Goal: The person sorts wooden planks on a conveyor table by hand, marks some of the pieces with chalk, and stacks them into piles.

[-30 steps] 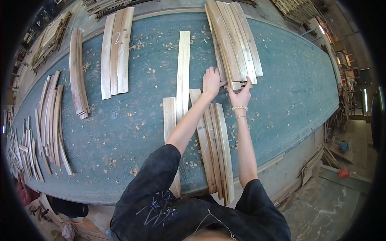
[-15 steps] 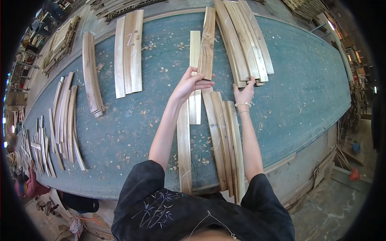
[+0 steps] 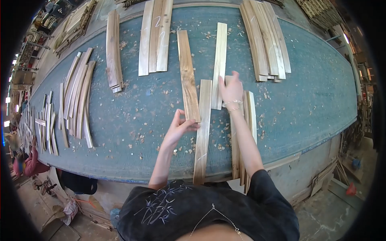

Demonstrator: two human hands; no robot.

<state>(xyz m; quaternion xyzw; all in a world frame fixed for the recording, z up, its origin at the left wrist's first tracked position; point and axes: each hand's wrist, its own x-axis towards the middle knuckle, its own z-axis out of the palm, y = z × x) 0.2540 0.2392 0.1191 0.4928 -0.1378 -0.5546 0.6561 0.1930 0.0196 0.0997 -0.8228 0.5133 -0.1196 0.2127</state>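
A brown wooden board point(image 3: 187, 72) with a dark knot and grain is gripped at its near end by my left hand point(image 3: 181, 126), thumb on top. Its far end points away from me over the blue-green tabletop. My right hand point(image 3: 232, 89), thumb and fingers apart, hovers over or rests on the boards; contact is unclear. Beside its thumb lies a pale wooden strip point(image 3: 220, 52). Another long board point(image 3: 203, 132) lies between my hands, reaching the near edge. Under my right forearm are several narrow boards point(image 3: 235, 148), partly hidden by the arm.
A stack of boards point(image 3: 263, 40) lies at the far right of the blue-green table point(image 3: 305, 100). Chalk-marked boards point(image 3: 156, 40), a narrow stack point(image 3: 113, 52) and thin strips point(image 3: 76, 100) lie leftward. Wood chips are scattered about. Another person's pink sleeve point(image 3: 30, 162) shows at lower left.
My left hand has brought the knotted board leftward and closer to me. My right hand has left the right-hand stack and moved left, beside the pale strip. The camera view has shifted.
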